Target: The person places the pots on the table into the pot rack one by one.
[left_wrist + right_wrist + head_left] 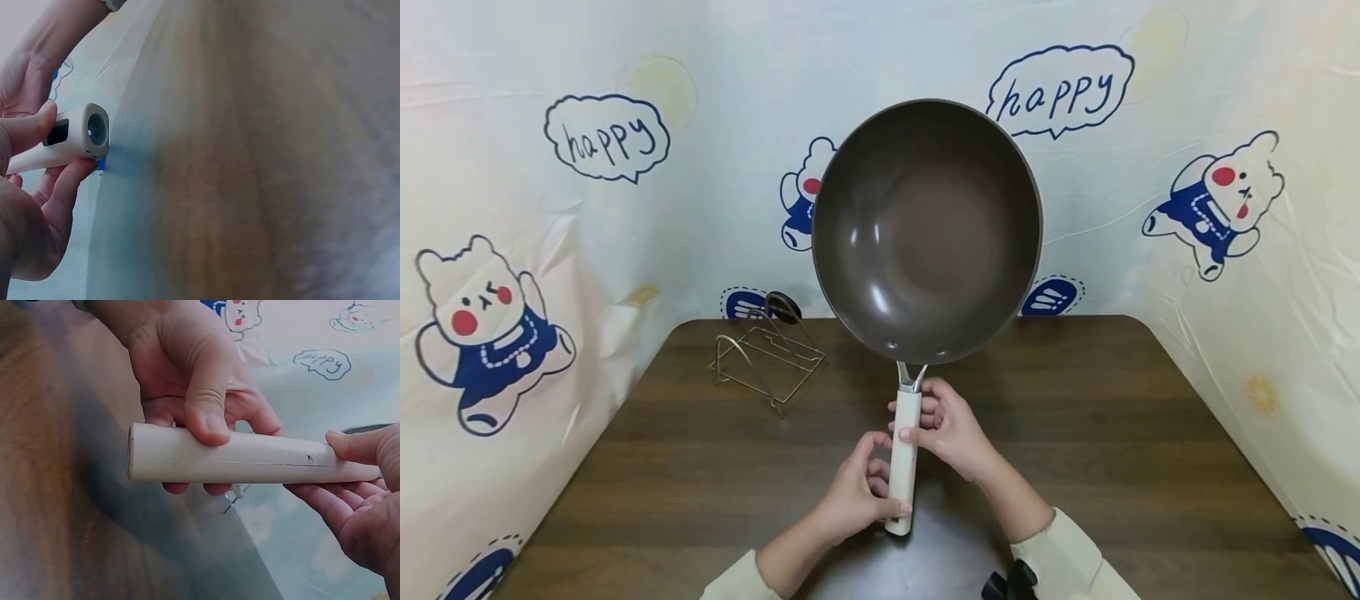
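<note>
A deep wok [928, 229] with a dark brown inner face is held up above the table, its inside turned to the head view. Its cream handle [904, 458] points down towards me. Low on the handle, near its butt end, my left hand [859, 492] pinches it between thumb and fingers. My right hand [953, 429] grips the upper part, just below the metal bracket [910, 379]. The left wrist view shows a round hole in the butt end [96, 130]. In the right wrist view, dark marks show on the handle's side [219, 456].
A wire rack [767, 358] stands at the table's back left, with a dark round object [783, 307] at its rear. A black item [1011, 581] lies by the right sleeve at the front edge. Printed cloth [722, 83] hangs around the wooden table [1097, 433].
</note>
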A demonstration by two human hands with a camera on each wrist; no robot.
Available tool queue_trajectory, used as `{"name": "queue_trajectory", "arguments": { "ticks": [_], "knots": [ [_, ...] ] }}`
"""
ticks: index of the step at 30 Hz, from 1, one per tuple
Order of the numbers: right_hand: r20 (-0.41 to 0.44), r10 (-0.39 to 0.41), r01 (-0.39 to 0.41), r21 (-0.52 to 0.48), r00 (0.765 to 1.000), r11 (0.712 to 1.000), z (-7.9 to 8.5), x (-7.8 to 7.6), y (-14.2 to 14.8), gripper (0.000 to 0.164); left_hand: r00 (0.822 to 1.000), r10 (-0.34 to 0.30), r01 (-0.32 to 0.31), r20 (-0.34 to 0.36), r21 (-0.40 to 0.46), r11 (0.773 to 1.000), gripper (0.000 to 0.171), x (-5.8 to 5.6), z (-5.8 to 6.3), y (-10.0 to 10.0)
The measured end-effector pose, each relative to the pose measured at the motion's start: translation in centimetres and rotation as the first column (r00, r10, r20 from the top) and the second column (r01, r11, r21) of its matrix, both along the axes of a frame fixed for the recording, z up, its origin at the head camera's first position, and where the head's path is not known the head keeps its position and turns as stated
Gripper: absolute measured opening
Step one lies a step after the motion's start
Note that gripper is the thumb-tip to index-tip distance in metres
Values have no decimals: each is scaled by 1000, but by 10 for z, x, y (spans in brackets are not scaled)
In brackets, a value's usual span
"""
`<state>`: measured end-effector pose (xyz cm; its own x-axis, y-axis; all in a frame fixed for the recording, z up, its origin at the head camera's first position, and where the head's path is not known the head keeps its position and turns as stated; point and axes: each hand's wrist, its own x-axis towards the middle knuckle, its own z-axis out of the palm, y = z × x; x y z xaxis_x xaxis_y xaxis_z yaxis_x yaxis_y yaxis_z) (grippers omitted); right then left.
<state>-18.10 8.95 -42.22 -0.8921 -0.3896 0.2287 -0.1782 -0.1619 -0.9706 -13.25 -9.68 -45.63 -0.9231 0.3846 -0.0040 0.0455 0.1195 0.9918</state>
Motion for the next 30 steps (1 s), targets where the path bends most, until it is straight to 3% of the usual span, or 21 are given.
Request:
{"name": "queue_trajectory", "arguments": {
  "ticks": [8, 14, 17, 21, 25, 28, 30],
  "knots": [
    [-20, -50, 52, 98, 999, 994, 10, -12, -6, 55, 999, 43, -43, -24, -26, 999, 88, -5, 5, -3],
    [-63, -69, 79, 179, 996, 981, 7, -18, -13, 56, 997, 74, -75, -23, -39, 996, 87, -6, -1, -3],
    [-109, -41, 60, 183, 993, 981, 5, -20, -18, 59, 994, 104, -105, -30, -50, 993, 85, -4, -3, -1],
    [-109, 13, 8, 193, 994, 981, 7, -22, -26, 61, 986, 146, -150, -76, -57, 987, 79, 7, 13, 3],
    [-78, 34, -14, 243, 996, 970, 14, -22, -33, 61, 977, 177, -183, -116, -42, 982, 74, 7, 7, 1],
    [-120, 35, 0, 281, 992, 960, 19, -24, -38, 61, 971, 197, -203, -135, -30, 979, 73, 1, -7, -2],
    [-157, 35, 14, 299, 987, 954, 21, -27, -42, 61, 967, 211, -217, -144, -23, 976, 71, -1, -7, -3]
  ]
}}
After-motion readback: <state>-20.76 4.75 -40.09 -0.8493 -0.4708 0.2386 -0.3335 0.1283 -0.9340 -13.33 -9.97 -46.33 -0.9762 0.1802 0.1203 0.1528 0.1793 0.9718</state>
